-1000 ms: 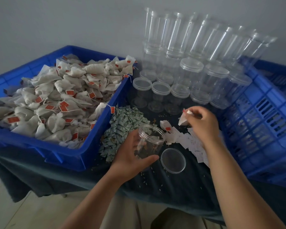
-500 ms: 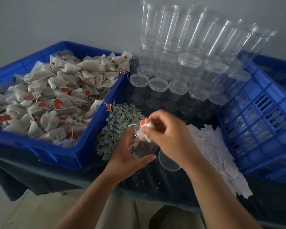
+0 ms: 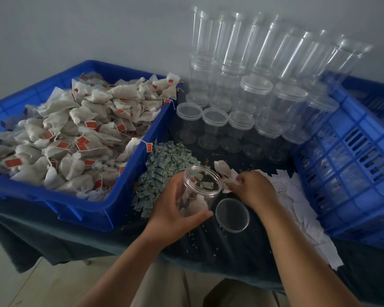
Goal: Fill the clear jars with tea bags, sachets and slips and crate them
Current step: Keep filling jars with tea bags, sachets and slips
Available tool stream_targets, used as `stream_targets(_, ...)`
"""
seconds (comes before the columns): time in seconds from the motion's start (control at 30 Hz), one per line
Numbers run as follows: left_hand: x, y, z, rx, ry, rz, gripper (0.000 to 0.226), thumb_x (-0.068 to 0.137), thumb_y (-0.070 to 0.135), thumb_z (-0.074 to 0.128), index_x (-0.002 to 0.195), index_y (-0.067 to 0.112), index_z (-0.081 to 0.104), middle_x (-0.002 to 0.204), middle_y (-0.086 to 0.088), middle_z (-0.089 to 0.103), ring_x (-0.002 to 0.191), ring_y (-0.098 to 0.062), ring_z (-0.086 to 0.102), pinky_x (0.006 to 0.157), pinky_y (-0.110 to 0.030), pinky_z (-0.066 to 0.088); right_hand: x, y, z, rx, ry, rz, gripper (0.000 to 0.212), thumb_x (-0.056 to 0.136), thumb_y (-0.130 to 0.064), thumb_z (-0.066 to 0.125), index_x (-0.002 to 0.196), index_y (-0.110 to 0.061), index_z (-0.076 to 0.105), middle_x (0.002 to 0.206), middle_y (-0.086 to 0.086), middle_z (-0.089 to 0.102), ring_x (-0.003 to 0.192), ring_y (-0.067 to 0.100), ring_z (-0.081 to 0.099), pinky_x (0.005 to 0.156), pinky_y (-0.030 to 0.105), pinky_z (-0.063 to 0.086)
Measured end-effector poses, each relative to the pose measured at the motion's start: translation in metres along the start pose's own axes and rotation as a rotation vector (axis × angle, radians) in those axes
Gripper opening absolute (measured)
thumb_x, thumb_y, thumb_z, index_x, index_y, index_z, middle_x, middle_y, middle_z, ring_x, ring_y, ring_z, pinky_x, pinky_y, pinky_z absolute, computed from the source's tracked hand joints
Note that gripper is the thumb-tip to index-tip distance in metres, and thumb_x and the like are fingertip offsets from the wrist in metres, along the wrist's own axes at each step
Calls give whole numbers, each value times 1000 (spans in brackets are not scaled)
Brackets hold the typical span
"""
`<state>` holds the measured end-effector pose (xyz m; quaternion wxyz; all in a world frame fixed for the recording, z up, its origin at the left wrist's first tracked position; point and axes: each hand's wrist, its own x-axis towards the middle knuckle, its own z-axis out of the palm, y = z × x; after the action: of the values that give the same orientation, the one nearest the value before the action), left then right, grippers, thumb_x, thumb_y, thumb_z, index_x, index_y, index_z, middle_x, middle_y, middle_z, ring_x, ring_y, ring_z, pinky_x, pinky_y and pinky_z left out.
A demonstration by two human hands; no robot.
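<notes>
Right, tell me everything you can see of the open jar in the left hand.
The open jar is clear plastic, cylindrical, with a ribbed threaded mouth and no lid on. It is tilted, mouth up and away from the person, above the dark cloth. The left hand wraps its side, thumb beneath. At least one white tea bag lies inside. Its clear lid lies flat just to its right. The right hand holds white tea bags at its rim.

Both forearms bare, no sleeves showing. Left hand (image 3: 173,209) and right hand (image 3: 256,189) without gloves. Khaki trousers (image 3: 169,291) below.
</notes>
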<state>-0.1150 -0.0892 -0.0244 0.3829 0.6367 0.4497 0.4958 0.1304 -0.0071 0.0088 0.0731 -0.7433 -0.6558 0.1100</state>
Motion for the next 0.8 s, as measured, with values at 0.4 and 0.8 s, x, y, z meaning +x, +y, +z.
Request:
stream_targets(0.4,1,2,-1,-7,23,12,88,73,38,97,141,58,45,138,31,61,126,8,62,96,-7,48,-39,-19,-52,1538,-28,-171,22,90,-27,84,105,-15,73,110,17,80,96,30,81,77,29,64)
stream_targets(0.8,1,4,0,8,55,57,90,78,14,96,133,66,48,131,27,65,119,3,66,90,-6,50,-72,-72,-48,465,94,-615,39,105,-57,56,95,-27,79,86,-16,73,79,1,69,64,18,52)
